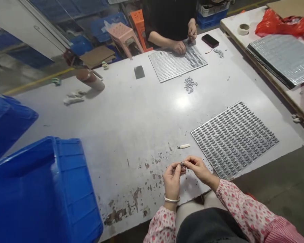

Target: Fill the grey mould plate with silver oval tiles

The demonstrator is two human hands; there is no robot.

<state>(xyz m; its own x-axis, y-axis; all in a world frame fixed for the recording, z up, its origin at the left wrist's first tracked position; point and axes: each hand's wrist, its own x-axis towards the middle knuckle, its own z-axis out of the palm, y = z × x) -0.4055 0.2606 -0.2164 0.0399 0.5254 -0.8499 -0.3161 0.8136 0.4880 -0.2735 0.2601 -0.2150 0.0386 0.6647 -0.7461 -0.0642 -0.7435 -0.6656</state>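
Note:
Over the near edge of the white table, my left hand and my right hand meet, fingertips pinched together on one small grey metal piece. Its exact kind is too small to make out. Right of my hands lies a board covered with rows of small dark grey oval pieces, tilted relative to the table edge. Just beyond my fingers rests a small cream-coloured stick with a dark tip, perhaps a small blade or tool. Farther off is a loose pile of similar grey pieces.
Across the table a co-worker's hands work over another ridged board. A phone lies beside it. Blue bins stand at left, near a brown cylinder. A side table holds stacked silver sheets and a red bag.

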